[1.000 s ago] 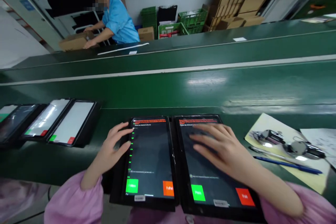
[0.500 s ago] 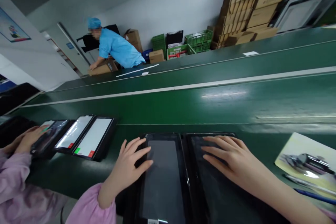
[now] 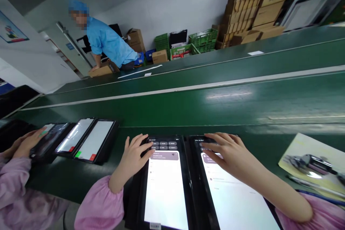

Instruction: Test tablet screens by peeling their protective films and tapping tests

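The left hand (image 3: 132,161) lies open, fingertips on the top of the left tablet (image 3: 164,190), and the right hand (image 3: 229,152) lies open the same way on the right tablet (image 3: 234,197); neither holds anything, and the screen text is too small to read. Right of the right hand, a printed sheet (image 3: 309,160) is cut off by the frame edge. Left of the left hand, another person's hand (image 3: 27,143) touches a further tablet (image 3: 48,140) on the green bench (image 3: 172,107), and far behind, a person in blue (image 3: 107,39) bends over a cardboard box (image 3: 101,71)
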